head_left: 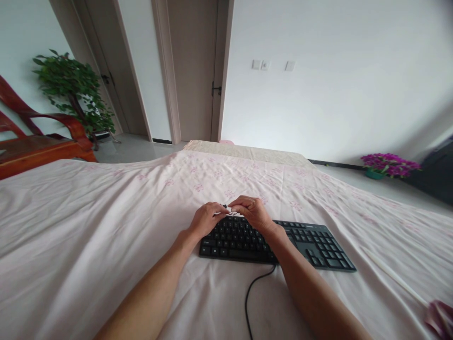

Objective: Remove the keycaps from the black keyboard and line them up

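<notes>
A black keyboard (247, 238) lies on the cloth, with both hands above its rear left part. My left hand (205, 219) is closed, thumb and fingers pinched together over the upper left keys. Opposite it, my right hand (253, 211) is pinched too, its fingertips on a small white thing (232, 213) whose kind I cannot make out. A tiny dark bit (225, 206) shows by the left fingertips. The fingertips of the two hands nearly meet, and what the left ones grip is too small to tell. My right forearm covers part of the keyboard.
A black cord (247, 293) curves from the keyboard's front edge towards me. The pale pink cloth (106, 245) is wrinkled. A thin pale stick (396, 276) with a dark pink end lies at right. A wooden chair (46, 146), a leafy plant (72, 89) and purple flowers (389, 164) stand beyond.
</notes>
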`<state>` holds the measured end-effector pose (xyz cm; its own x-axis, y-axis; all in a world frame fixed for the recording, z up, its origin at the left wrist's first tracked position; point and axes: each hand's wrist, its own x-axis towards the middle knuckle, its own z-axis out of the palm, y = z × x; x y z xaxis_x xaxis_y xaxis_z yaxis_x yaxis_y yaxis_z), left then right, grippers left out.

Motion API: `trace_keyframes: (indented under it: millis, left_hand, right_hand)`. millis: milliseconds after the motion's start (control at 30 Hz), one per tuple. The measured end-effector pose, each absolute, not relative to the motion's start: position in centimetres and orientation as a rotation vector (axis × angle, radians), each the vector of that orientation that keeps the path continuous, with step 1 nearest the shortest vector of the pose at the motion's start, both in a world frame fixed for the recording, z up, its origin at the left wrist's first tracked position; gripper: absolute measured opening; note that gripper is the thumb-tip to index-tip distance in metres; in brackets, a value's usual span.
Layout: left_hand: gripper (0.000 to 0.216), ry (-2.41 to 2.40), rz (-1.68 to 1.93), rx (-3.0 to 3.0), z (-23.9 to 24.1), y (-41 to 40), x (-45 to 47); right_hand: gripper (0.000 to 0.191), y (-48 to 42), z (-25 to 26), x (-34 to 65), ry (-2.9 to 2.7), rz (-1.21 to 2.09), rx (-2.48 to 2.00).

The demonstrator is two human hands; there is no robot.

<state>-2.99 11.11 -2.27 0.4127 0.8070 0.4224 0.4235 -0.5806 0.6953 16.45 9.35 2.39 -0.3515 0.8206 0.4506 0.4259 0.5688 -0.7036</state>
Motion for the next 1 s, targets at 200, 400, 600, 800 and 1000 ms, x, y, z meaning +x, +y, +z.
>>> trace_keyframes:
  millis: [200,400,600,800,1000]
  left_hand:
    - [0.014,1.054,0.978,2.210,-2.3,11.1,-2.6]
    - [0.018,1.047,0.866,2.233,-2.2,11.4,-2.7]
    - [0.013,1.099,0.787,2.159,-2.7,12.0,-2.6]
    - [0.009,1.123,0.808,2.150,-2.8,11.9,-2.2]
    - [0.012,1.133,0.826,2.184,-2.9,12.1,-2.0]
  right_hand:
    - [0.027,9.5,2.8,16.2,-2.050,0.666,-1.023]
    - [0.032,10.7,2.8,15.2,-2.121,0.760,-1.060]
    - [0.037,10.6,2.5,14.5,-2.185,0.633,-1.114]
    - [0.045,10.0,1.6,14.6,-2.132,0.585,-1.175]
    - [0.048,9.6,0.9,13.7,-2.098,0.470,-1.205]
